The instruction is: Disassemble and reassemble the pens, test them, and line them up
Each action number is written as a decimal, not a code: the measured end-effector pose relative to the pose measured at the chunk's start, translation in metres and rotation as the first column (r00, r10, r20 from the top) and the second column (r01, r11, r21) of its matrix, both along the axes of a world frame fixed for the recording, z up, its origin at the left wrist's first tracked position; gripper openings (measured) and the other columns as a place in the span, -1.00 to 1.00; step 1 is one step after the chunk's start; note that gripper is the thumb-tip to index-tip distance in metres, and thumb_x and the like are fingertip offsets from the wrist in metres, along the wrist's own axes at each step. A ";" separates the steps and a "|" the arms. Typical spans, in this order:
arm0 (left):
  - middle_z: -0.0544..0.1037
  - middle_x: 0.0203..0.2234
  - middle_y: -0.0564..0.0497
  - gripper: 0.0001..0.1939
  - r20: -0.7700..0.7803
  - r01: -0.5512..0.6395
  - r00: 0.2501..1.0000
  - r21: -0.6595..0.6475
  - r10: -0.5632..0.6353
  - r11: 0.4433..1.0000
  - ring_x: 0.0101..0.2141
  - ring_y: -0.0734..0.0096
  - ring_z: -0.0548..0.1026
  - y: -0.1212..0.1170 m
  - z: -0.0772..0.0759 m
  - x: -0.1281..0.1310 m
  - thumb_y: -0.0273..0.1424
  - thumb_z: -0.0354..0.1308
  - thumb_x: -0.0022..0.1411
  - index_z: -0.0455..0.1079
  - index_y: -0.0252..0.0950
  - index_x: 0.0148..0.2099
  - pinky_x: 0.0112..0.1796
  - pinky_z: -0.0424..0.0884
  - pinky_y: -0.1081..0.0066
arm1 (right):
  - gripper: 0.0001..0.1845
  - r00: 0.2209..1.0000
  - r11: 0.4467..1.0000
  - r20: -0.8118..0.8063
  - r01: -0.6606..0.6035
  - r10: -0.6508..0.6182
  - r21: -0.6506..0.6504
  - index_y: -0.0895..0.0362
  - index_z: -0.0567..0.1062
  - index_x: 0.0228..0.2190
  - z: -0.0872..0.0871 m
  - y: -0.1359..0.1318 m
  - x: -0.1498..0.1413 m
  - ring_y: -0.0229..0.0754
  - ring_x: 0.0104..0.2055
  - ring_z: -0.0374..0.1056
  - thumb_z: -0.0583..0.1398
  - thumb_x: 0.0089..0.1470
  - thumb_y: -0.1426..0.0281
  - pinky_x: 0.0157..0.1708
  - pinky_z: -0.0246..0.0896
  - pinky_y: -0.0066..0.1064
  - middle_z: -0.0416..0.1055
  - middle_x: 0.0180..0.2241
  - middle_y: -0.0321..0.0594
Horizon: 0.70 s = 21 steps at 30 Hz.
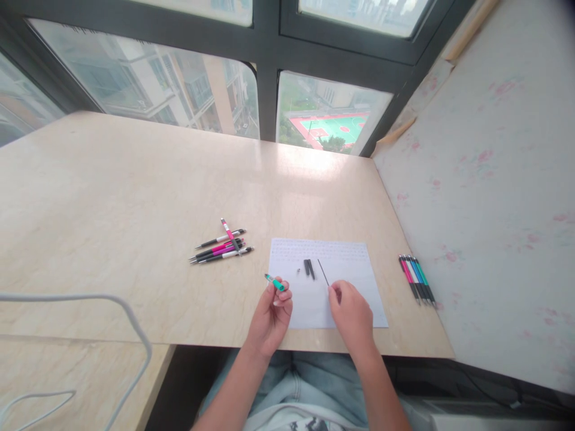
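Between the fingers of my left hand [271, 317] is a green pen barrel [275, 282], raised above the left edge of a white sheet of paper [309, 311]. My right hand [353, 314] pinches the lower end of a thin dark pen refill [323, 272] over the paper. Two short black pen parts [309, 269] lie side by side on the sheet between my hands. Left of them sits a tiny metallic piece [298, 271], too small to make out. Rows of faint writing run along the sheet's top.
Left of the paper, several pens [220, 248] lie in a loose, crossed pile. A neat row of several pens [417, 279] lies by the right wall [485, 209]. A white cable [130, 314] loops over the table [135, 209] at the left. Windows stand behind.
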<state>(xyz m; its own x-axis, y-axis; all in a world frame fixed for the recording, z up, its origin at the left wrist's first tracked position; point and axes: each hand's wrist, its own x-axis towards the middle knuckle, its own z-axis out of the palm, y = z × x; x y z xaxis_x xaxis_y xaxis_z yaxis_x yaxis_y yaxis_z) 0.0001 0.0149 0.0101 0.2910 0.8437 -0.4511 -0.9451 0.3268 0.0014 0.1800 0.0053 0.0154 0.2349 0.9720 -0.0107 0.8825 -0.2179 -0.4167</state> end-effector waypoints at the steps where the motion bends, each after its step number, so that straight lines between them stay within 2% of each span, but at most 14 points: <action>1: 0.42 -0.40 0.00 -0.88 0.010 -0.003 1.000 -0.004 0.003 1.000 -0.49 0.70 0.40 0.000 0.000 0.000 -0.55 0.07 0.33 0.44 -0.39 -0.24 -0.48 0.39 0.76 | -0.82 0.997 1.000 -0.071 -0.004 0.005 0.011 0.08 0.44 -0.42 0.001 -0.001 0.002 -0.12 -0.38 0.41 0.08 0.20 0.38 -0.46 0.10 -0.38 0.50 -0.41 -0.22; 5: 0.42 -0.41 0.01 -0.87 0.003 -0.007 1.000 -0.010 0.007 1.000 -0.49 0.70 0.39 0.001 0.001 0.000 -0.56 0.06 0.33 0.44 -0.39 -0.23 -0.48 0.39 0.77 | -0.85 0.916 0.995 -0.394 -0.038 0.071 0.092 0.11 0.48 -0.33 0.011 -0.007 0.005 -0.15 -0.38 0.42 0.12 0.19 0.33 -0.36 0.27 -0.36 0.51 -0.41 -0.21; 9: 0.43 -0.39 -0.03 -0.85 -0.076 -0.015 0.997 -0.011 0.014 1.000 -0.48 0.67 0.39 0.003 0.001 0.000 -0.55 0.05 0.34 0.45 -0.42 -0.25 -0.47 0.41 0.74 | -0.82 0.805 0.973 -0.559 -0.102 0.202 0.205 0.10 0.53 -0.27 0.026 -0.015 0.000 -0.15 -0.30 0.42 0.13 0.19 0.34 -0.33 0.34 -0.38 0.51 -0.33 -0.17; 14: 0.45 -0.40 -0.02 -0.93 -0.219 -0.040 0.975 0.024 0.044 0.999 -0.47 0.65 0.40 0.005 0.002 -0.002 -0.54 0.18 0.25 0.48 -0.45 -0.25 -0.44 0.44 0.70 | -0.85 0.743 0.960 -0.628 -0.068 0.230 0.271 0.10 0.52 -0.32 0.030 -0.020 0.001 -0.13 -0.26 0.41 0.15 0.20 0.36 -0.31 0.36 -0.36 0.49 -0.33 -0.16; 18: 0.48 -0.39 -0.01 -0.86 -0.376 -0.035 0.924 0.101 0.071 0.994 -0.47 0.64 0.41 0.005 0.002 -0.001 -0.47 0.33 0.14 0.50 -0.44 -0.25 -0.44 0.42 0.67 | -0.88 0.749 0.951 -0.611 -0.080 0.254 0.298 0.10 0.51 -0.33 0.028 -0.021 0.003 -0.15 -0.29 0.40 0.16 0.19 0.40 -0.32 0.34 -0.36 0.47 -0.34 -0.18; 21: 0.51 -0.38 -0.02 -0.82 -0.502 0.007 0.862 0.155 0.073 0.988 -0.45 0.61 0.42 0.003 0.000 0.004 -0.43 0.35 0.12 0.52 -0.41 -0.23 -0.44 0.40 0.65 | -0.87 0.780 0.936 -0.551 -0.123 0.297 0.331 0.10 0.51 -0.33 0.030 -0.020 0.001 -0.18 -0.35 0.37 0.15 0.18 0.44 -0.36 0.31 -0.37 0.44 -0.37 -0.22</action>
